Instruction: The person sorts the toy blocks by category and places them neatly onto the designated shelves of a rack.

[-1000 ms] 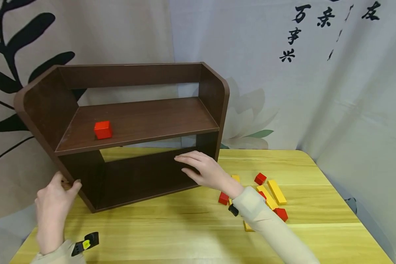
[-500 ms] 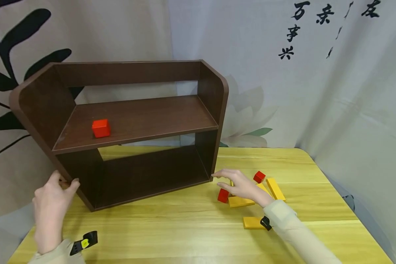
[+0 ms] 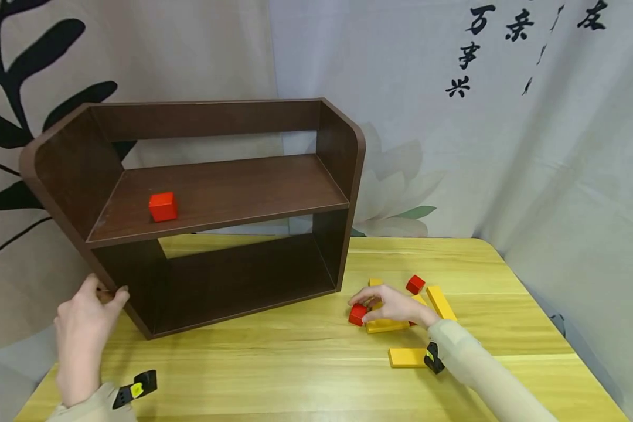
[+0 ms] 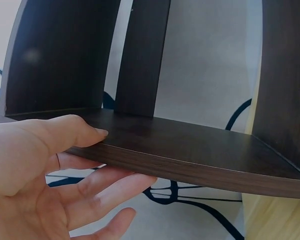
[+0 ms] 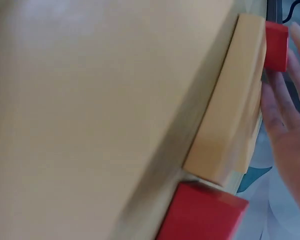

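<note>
The left hand (image 3: 87,319) pinches the bookshelf (image 3: 237,183) by its left edge. Right of the bookshelf, the right hand (image 3: 394,305) curves its fingers over one red cube (image 3: 356,315), grip unclear; at least two more red cubes (image 3: 415,285) and five yellow bars (image 3: 441,302) lie there. The bookshelf's upper board holds another.

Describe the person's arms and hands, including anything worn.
The left hand and right hand are bare. Pale cream sleeves cover both arms. At the wrists, the left black device shows a yellow-green patch; the right black device has a smaller one.
</note>
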Available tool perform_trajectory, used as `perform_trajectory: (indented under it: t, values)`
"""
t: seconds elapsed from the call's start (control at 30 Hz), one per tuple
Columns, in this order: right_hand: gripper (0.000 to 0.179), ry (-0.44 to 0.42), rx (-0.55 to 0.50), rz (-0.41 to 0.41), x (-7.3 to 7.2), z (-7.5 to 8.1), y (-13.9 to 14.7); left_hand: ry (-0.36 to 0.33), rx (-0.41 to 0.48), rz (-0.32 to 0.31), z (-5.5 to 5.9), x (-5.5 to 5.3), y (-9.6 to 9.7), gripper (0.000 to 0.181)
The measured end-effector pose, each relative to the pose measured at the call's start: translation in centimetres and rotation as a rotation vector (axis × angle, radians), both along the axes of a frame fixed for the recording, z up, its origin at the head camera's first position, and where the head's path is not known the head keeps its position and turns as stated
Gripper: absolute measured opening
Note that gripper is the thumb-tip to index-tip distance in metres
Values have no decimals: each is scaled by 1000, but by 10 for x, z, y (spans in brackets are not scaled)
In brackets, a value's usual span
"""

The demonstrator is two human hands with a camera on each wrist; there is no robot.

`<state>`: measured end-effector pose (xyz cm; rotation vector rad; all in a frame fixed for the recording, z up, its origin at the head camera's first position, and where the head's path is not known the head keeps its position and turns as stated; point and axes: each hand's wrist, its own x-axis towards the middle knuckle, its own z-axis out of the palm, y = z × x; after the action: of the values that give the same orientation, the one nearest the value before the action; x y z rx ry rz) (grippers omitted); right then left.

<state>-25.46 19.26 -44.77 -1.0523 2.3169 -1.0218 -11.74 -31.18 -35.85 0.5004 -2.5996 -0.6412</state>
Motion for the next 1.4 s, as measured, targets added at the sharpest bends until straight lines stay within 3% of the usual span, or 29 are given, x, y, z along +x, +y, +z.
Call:
perform_trajectory:
  t: [0.37, 0.77, 0.97, 1.4]
  values:
    - [32, 18, 44, -30, -3, -2, 0, -8, 10, 13, 0, 0, 1, 27]
    - [31, 49, -8, -64, -3, -4, -5, -31, 24, 13, 0, 0, 1, 28]
    - [31, 129, -59, -65, -2, 1, -12, -16, 18, 6, -1, -1, 0, 28]
    - [36, 357, -164, -209, 9, 30, -40, -20, 20, 10, -1, 0, 0, 28]
